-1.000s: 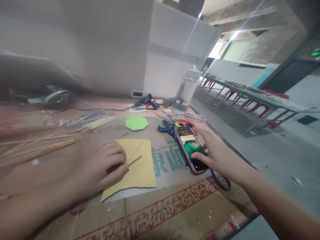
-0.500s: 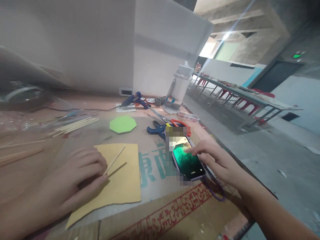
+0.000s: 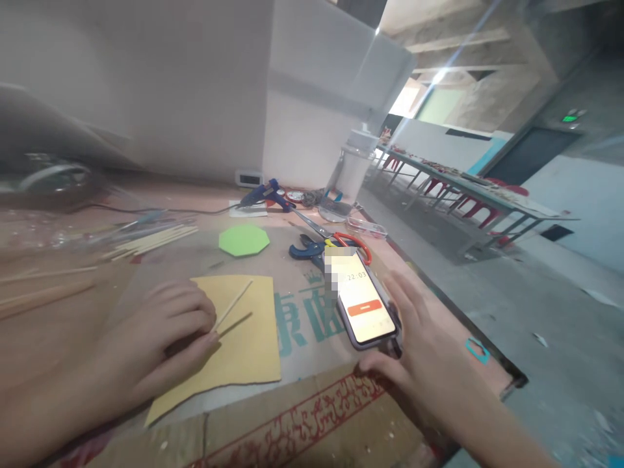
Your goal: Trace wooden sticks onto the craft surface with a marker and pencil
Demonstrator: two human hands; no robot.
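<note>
My left hand [image 3: 175, 331] rests over a yellow sheet [image 3: 248, 357], thumb and fingers pinched on a thin wooden stick [image 3: 234, 303]. The stick slants up to the right, its shadow falling on the sheet. My right hand [image 3: 414, 344] is spread around the lower right corner of a phone [image 3: 365, 309], thumb below and fingers beside its right edge. Whether the fingers touch the phone is unclear. The phone's lit screen shows 22:03 and an orange button; part of it is blurred out. A green octagonal piece [image 3: 244, 240] lies beyond the yellow sheet.
Dark blue-handled pliers [image 3: 307, 249] and red-handled scissors [image 3: 358, 242] lie behind the phone. A blue glue gun [image 3: 268, 193], a clear dispenser bottle [image 3: 345, 179] and a small clear tray [image 3: 366, 227] are farther back. Several sticks [image 3: 156, 240] lie left. The table's edge runs along the right.
The phone's screen has turned from a dark green picture to a bright timer page. My right hand's fingers left the screen and spread around the corner. My left hand still pinches the stick.
</note>
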